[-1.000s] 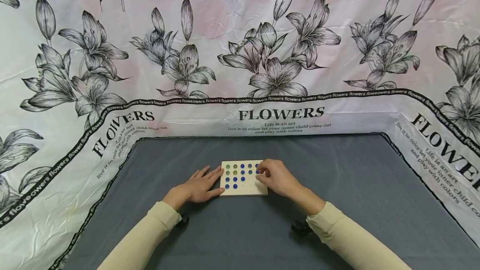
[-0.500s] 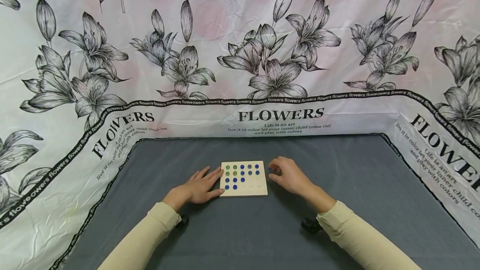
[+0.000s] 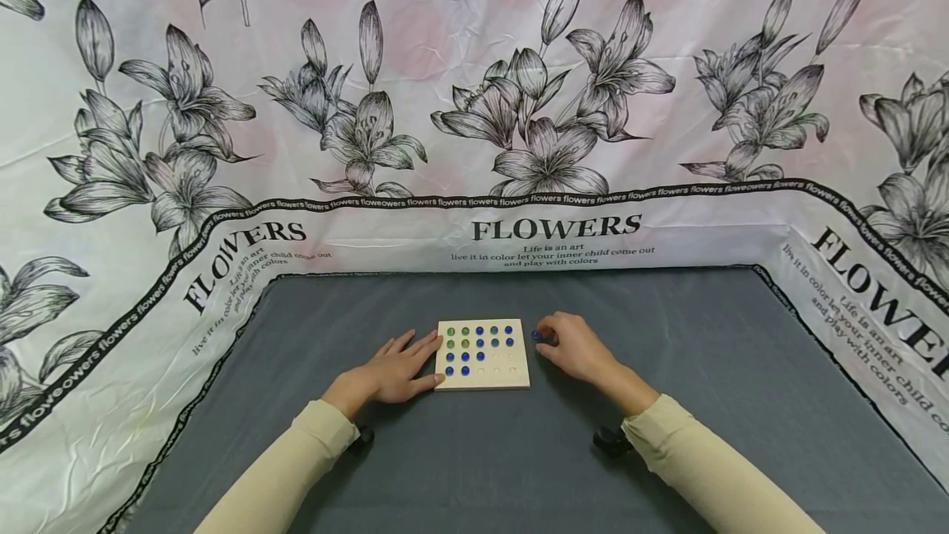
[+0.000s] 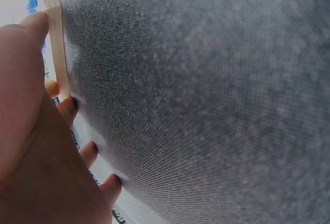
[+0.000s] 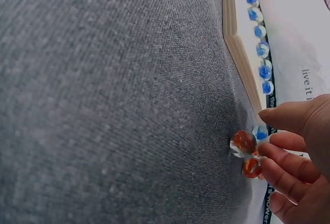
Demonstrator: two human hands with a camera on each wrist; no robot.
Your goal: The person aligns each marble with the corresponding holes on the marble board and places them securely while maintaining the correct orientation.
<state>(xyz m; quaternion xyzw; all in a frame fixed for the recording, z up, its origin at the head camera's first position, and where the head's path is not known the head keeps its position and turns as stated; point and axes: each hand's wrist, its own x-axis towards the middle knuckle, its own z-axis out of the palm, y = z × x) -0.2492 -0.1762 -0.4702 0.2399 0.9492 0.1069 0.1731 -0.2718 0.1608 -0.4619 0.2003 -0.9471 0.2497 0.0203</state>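
A pale wooden board [image 3: 485, 381] with shallow holes lies flat on the cloth. Green marbles [image 3: 458, 338] fill its upper left holes and blue marbles [image 3: 479, 343] others; holes at lower right are bare. My left hand [image 3: 393, 372] rests against the board's left side, fingers spread; in the left wrist view its thumb [image 4: 38, 26] touches the board's edge. Just right of the board, my right hand [image 3: 574, 348] holds marbles at its curled fingertips. In the right wrist view these are a blue marble [image 5: 260, 133] and orange ones [image 5: 242, 142]. The palm is partly hidden.
Dark grey cloth [image 3: 474, 460] covers the table. A white floral sheet [image 3: 415, 147] rises behind it and at both sides. Dark wrist gear [image 3: 611, 441] shows under the right cuff.
My right hand has moved off the board's upper right corner to the right, then shifted slightly, a blue marble showing at its fingertips. The left hand and the board stay put.
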